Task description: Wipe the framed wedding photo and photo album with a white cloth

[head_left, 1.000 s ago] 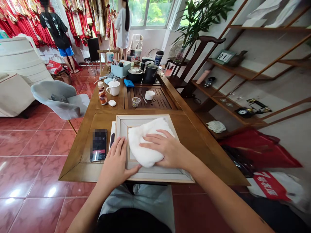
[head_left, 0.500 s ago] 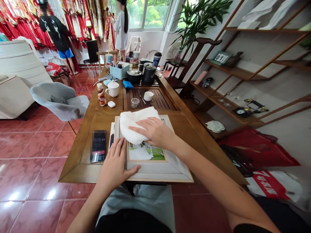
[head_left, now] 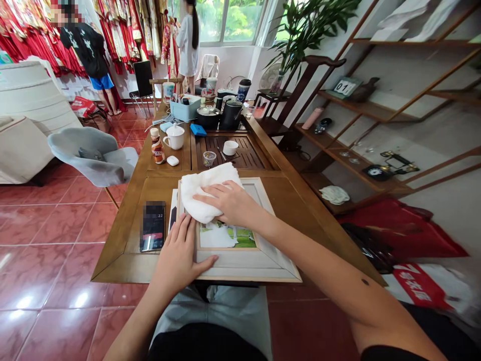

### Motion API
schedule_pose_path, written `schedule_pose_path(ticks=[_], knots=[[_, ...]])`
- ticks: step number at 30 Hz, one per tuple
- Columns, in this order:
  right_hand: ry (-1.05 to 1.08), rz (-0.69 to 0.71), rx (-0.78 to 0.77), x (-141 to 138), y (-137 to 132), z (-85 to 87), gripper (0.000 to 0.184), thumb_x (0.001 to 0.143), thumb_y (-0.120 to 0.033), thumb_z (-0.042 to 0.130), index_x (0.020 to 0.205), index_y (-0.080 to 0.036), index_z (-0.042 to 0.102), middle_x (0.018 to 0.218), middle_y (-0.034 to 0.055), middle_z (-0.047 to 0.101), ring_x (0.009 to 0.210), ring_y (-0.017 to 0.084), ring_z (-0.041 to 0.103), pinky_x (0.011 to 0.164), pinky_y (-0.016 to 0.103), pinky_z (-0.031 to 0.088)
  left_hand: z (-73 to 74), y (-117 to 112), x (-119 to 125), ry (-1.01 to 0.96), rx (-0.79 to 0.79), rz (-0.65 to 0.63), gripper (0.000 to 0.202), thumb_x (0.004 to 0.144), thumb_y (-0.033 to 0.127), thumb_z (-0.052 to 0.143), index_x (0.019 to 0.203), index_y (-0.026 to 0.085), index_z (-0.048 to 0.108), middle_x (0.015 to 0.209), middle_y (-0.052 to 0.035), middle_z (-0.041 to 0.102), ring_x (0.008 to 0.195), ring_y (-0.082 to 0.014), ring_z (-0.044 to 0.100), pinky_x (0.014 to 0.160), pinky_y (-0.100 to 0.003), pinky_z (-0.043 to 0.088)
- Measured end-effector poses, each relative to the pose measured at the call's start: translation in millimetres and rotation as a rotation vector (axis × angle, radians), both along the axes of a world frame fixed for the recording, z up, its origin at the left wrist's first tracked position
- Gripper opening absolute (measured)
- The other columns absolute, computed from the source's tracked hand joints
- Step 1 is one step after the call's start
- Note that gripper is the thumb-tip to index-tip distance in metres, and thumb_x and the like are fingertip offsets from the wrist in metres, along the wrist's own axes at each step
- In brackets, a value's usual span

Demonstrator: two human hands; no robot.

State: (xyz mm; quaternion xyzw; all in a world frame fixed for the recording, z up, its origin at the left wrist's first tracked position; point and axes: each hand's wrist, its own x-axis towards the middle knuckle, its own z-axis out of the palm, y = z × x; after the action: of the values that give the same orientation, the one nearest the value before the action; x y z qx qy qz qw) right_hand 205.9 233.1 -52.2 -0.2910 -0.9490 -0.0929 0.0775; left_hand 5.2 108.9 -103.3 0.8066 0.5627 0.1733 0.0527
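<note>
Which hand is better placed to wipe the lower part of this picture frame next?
Probably the right: the right hand rests on the white cloth at the picture frame's upper left. The left hand lies flat on the frame's lower left edge, without cloth, pinning it.

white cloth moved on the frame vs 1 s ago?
Yes. The white cloth under the right hand slid from the near part of the picture frame to its far-left corner.

Head view, looking forward-down over table (head_left: 124, 260), close
</note>
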Motion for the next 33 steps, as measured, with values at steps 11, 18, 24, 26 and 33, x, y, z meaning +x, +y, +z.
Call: schedule_pose_path(ticks=[11,18,24,26,33], knots=[[-0.035,-0.143,-0.005,62.0,-2.2,11.6,0.051,0.081,-0.014,0.061,0.131,-0.025,0.063,0.129,0.0103,0.070,0.112,0.029,0.065,0.092,0.045,0.039,-3.0,-0.3,0.1,0.003,0.004,0.007,0.098,0.090,0.073,0.055,0.161,0.013,0.020,0.164,-0.0188,0.035,0.155,-0.0346,0.026,0.124,-0.051,0.031],[0.031,-0.236,0.019,97.0,-9.7,5.6,0.047,0.085,-0.017,0.056,0.131,-0.025,0.064,0.126,0.0087,0.072,0.114,0.028,0.065,0.090,0.044,0.038,-4.1,-0.1,-0.6,-0.002,0.036,0.002,0.099,0.091,0.072,0.054,0.162,0.016,0.016,0.164,-0.0180,0.035,0.155,-0.0338,0.027,0.124,-0.051,0.032],[0.053,-0.252,-0.014,103.1,-26.5,5.9,0.046,0.085,-0.016,0.055,0.129,-0.026,0.066,0.127,0.0066,0.072,0.114,0.027,0.065,0.093,0.043,0.038,-4.7,-0.9,0.1,0.030,0.016,-0.014,0.102,0.090,0.074,0.054,0.163,0.014,0.014,0.165,-0.0178,0.034,0.156,-0.0331,0.025,0.124,-0.049,0.031],[0.057,-0.241,-0.025,105.7,-34.5,6.6,0.049,0.083,-0.015,0.054,0.129,-0.026,0.066,0.128,0.0063,0.072,0.115,0.027,0.065,0.094,0.043,0.038,-4.2,-1.3,1.0,0.024,0.007,-0.011,0.103,0.090,0.074,0.054,0.163,0.013,0.014,0.166,-0.0175,0.033,0.156,-0.0329,0.025,0.124,-0.049,0.032],[0.068,-0.208,0.003,104.8,-71.4,6.3,0.055,0.077,-0.012,0.056,0.129,-0.023,0.067,0.125,0.0084,0.072,0.110,0.028,0.065,0.094,0.043,0.039,-0.3,-2.1,1.2,0.016,-0.004,0.004,0.100,0.091,0.074,0.052,0.162,0.014,0.015,0.165,-0.0171,0.035,0.156,-0.0331,0.026,0.123,-0.052,0.035]])
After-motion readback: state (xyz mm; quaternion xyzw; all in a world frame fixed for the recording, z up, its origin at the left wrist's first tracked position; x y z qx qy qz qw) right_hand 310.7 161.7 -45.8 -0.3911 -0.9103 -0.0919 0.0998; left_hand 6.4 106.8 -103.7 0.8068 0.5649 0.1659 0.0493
